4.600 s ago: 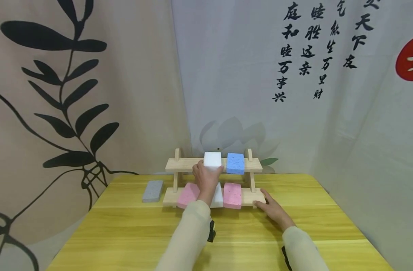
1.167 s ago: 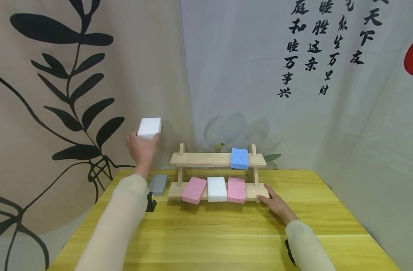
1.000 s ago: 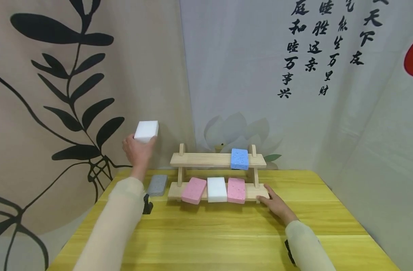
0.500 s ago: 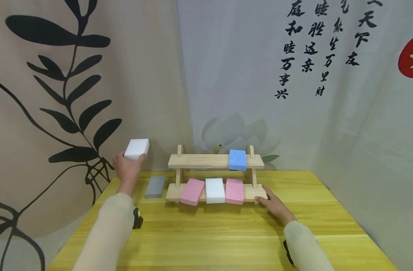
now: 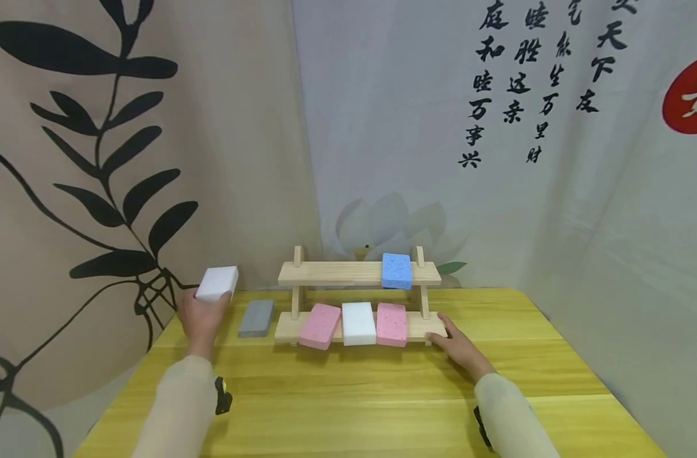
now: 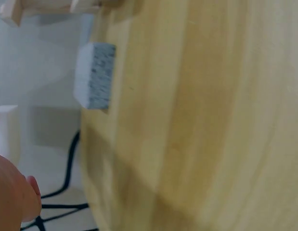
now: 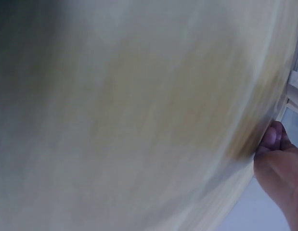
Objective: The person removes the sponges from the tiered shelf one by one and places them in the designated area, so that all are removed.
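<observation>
In the head view my left hand grips a white sponge above the table's far left corner. The left wrist view shows only its edge beside part of the hand. A two-tier wooden rack stands at the back. My right hand holds the right end of its lower shelf, thumb at the front edge. On the upper shelf lies a blue sponge. The lower shelf bears a tilted pink sponge, a white sponge and another pink sponge.
A grey sponge lies on the yellow wooden table, left of the rack and right of my left hand. Behind the table hangs a printed cloth with leaves and writing. Another pale cloth closes off the right side.
My left hand has taken the white sponge off the upper shelf, carried it left through the air, and lowered it towards the table's left corner. The right hand stays at the rack.
</observation>
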Demonstrator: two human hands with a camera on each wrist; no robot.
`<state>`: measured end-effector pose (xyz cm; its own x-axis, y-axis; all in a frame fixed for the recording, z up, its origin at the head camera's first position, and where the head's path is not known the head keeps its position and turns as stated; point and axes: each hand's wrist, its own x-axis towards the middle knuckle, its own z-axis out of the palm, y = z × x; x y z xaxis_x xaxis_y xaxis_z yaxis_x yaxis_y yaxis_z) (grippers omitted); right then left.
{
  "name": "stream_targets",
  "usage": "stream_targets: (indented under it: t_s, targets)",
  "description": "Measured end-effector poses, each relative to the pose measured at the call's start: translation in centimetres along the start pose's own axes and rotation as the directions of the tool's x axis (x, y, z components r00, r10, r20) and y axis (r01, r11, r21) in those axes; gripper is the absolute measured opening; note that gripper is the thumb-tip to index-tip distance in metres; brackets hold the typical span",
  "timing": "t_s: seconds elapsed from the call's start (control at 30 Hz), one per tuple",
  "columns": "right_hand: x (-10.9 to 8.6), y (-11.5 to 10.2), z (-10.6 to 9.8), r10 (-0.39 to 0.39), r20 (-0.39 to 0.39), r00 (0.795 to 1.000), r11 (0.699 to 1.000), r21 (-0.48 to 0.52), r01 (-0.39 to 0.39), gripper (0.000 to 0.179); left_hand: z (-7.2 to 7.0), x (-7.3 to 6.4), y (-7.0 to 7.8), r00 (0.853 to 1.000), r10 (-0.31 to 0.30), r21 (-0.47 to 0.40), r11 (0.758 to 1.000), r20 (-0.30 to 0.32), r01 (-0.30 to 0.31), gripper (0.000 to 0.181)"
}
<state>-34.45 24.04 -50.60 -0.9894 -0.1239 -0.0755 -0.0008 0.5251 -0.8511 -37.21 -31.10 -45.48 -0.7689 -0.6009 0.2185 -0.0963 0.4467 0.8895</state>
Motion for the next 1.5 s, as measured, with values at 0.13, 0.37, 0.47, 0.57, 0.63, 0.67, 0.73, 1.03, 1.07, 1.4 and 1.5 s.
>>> stream_targets:
  t_s: [0.13, 0.37, 0.47, 0.57, 0.63, 0.67, 0.73, 1.03, 1.07, 1.4, 1.5]
  targets:
    - [0.2, 0.1, 0.0, 0.003, -0.001, 1.0, 1.0, 0.007, -0.003, 0.091, 0.1, 0.0, -1.7, 0.999, -0.029, 0.028, 0.999, 0.016, 0.029, 0.083]
    - [-0.2, 0.0, 0.0, 0.0, -0.016, 1.0, 1.0, 0.002, 0.0, 0.091, 0.4, -0.4, -3.9, 0.996, -0.066, 0.059, 0.996, 0.064, 0.062, 0.088]
    - [-0.1, 0.1, 0.0, 0.006, -0.015, 1.0, 1.0, -0.006, -0.006, 0.089, 0.4, -0.8, -4.6, 0.995, -0.073, 0.071, 0.995, 0.067, 0.068, 0.087]
    - [0.0, 0.1, 0.0, 0.018, -0.012, 1.0, 1.0, -0.006, -0.018, 0.088, 0.3, -1.2, -5.0, 0.996, -0.062, 0.08, 0.995, 0.067, 0.056, 0.086]
    - [0.2, 0.2, 0.0, 0.027, -0.009, 1.0, 1.0, -0.003, -0.027, 0.088, 0.3, -1.3, -5.2, 0.996, -0.055, 0.087, 0.995, 0.071, 0.049, 0.086]
    - [0.2, 0.2, 0.0, 0.027, -0.007, 1.0, 1.0, -0.003, -0.027, 0.088, 0.3, -1.3, -5.3, 0.996, -0.054, 0.092, 0.995, 0.073, 0.048, 0.086]
    - [0.2, 0.3, -0.1, 0.025, -0.007, 1.0, 1.0, -0.005, -0.025, 0.088, 0.5, -1.3, -5.5, 0.995, -0.053, 0.114, 0.992, 0.082, 0.044, 0.086]
    - [-0.1, 0.2, 0.0, 0.02, -0.008, 1.0, 1.0, 0.013, -0.02, 0.088, 0.5, -1.5, -6.1, 0.992, -0.071, 0.197, 0.979, 0.103, 0.05, 0.086]
    - [-0.1, 0.1, 0.0, 0.018, -0.012, 1.0, 1.0, 0.014, -0.018, 0.088, 0.6, -1.5, -6.2, 0.992, -0.069, 0.197, 0.979, 0.108, 0.047, 0.086]
    - [0.0, 0.0, 0.1, 0.03, -0.021, 0.999, 1.0, -0.005, -0.03, 0.087, 0.8, -1.9, -6.2, 0.99, -0.056, 0.224, 0.974, 0.132, 0.025, 0.086]
    - [0.0, 0.3, 0.1, 0.034, -0.023, 0.999, 0.999, -0.004, -0.034, 0.087, 0.8, -2.1, -6.2, 0.99, -0.047, 0.214, 0.977, 0.135, 0.017, 0.088]
